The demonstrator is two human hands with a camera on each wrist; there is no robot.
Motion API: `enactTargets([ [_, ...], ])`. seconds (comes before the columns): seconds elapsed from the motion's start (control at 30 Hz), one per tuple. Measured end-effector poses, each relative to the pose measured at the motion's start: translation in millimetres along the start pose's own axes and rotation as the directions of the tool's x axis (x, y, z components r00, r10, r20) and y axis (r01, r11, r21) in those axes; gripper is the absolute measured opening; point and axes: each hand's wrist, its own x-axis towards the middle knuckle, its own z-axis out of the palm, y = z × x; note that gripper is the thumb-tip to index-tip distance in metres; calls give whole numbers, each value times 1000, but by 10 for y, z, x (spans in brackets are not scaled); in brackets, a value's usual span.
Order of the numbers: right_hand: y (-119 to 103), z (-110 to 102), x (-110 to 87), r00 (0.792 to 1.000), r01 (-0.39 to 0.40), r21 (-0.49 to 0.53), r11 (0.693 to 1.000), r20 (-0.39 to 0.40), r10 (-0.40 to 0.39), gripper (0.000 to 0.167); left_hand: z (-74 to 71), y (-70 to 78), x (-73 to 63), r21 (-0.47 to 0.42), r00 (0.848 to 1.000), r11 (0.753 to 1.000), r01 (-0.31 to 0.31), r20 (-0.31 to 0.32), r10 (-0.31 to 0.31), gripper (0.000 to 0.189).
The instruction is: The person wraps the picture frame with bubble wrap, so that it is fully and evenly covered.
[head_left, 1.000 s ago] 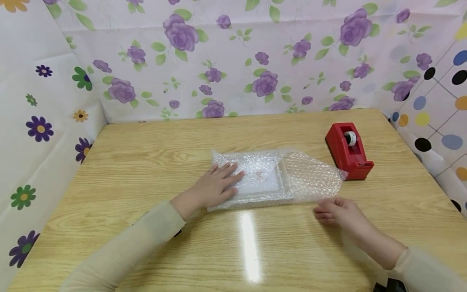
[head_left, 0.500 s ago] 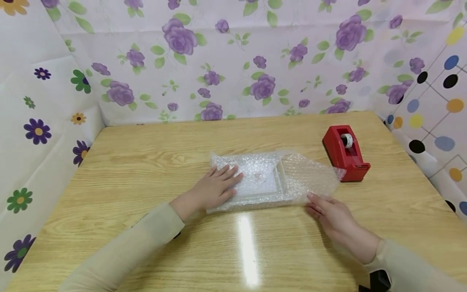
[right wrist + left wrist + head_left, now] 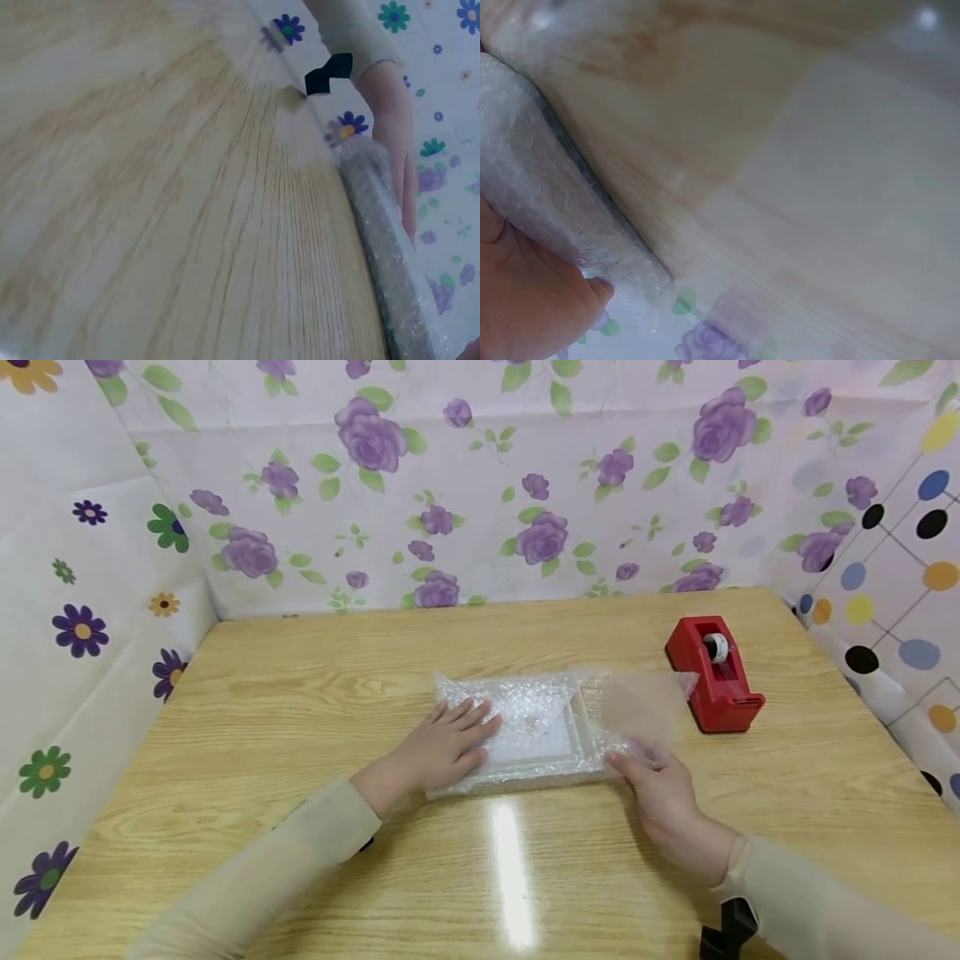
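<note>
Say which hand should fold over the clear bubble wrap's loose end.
Probably the right hand: it pinches the clear bubble wrap's loose end, while the left hand rests spread on the wrapped pale rectangular frame.

My right hand (image 3: 663, 802) has moved left and now pinches the bubble-wrap flap (image 3: 643, 706), its right corner raised.

Makeshift packing spot, by the look: wood-grain table (image 3: 315, 668) boxed in by a rose sheet (image 3: 465, 485) behind, daisy sheet (image 3: 112, 568) left, dot sheet (image 3: 892, 602) right. Tape dispenser (image 3: 720, 693) and bubble wrap (image 3: 525, 687) on top. Wider room: can't tell.
</note>
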Motion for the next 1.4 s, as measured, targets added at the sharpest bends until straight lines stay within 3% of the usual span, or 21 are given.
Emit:
enactTargets([
  [0.1, 29, 77, 11, 1000, 30, 120, 992, 6, -31, 31, 11, -14, 3, -1, 1000, 1000, -2, -9, 2, 54],
  [0.2, 40, 120, 24, 999, 13, 193, 981, 32, -20, 41, 17, -22, 4, -9, 1000, 1000, -3, -14, 3, 54],
  [0.37, 16, 124, 37, 996, -51, 143, 988, 82, 39, 69, 5, -25, 6, -8, 1000, 1000, 4, -9, -4, 54],
  [0.6, -16, 106, 49, 990, -31, 95, 995, 143, 17, 67, -23, -10, -6, -17, 1000, 1000, 11, -14, -11, 54],
  [0.77, -28, 124, 43, 993, 44, -9, 999, 108, -43, 60, -25, -4, -15, -21, 1000, 1000, 8, -18, -9, 54],
  [0.97, -1, 156, 55, 988, 126, -58, 990, 95, -120, 52, -18, -16, -16, -6, 1000, 1000, 11, -28, -12, 54],
  [1.13, 35, 135, 80, 968, 236, -132, 963, 122, -221, 47, -19, -28, -13, -9, 1000, 1000, 9, -28, -9, 54],
  [1.3, 40, 44, 123, 929, 341, -218, 915, 226, -292, 46, -26, -30, -12, -13, 1000, 1000, 9, -28, -9, 54],
  [1.4, 18, -26, 126, 910, 329, -128, 936, 306, -279, 46, -33, -32, -16, -12, 1000, 1000, 9, -28, -10, 53],
])
